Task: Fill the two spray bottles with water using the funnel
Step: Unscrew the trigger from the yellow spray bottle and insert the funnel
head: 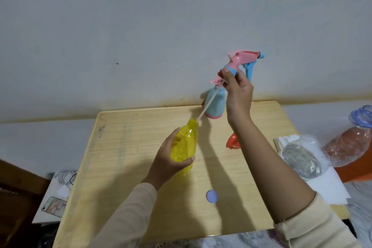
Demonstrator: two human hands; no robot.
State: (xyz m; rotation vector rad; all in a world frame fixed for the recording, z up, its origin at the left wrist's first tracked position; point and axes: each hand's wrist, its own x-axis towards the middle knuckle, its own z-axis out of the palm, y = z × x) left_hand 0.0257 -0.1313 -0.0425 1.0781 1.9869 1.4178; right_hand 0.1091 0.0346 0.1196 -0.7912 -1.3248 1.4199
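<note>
My left hand (171, 162) grips a yellow spray bottle (184, 147) with no head on it, tilted over the wooden table (124, 147). My right hand (237, 90) holds a pink and blue spray head (241, 60) raised high; its white dip tube (209, 102) slants down, its tip just outside the yellow bottle's neck. A blue spray bottle (215, 104) with a pink head stands at the table's far edge by the wall. The orange funnel (231, 142) lies on the table, partly hidden behind my right forearm.
A large clear water bottle (346, 147) with a blue neck ring lies at the right, by a crumpled clear plastic bag (302, 157) on white paper. A small blue cap (212, 196) rests near the table's front. A phone (53, 206) and cables lie left of the table.
</note>
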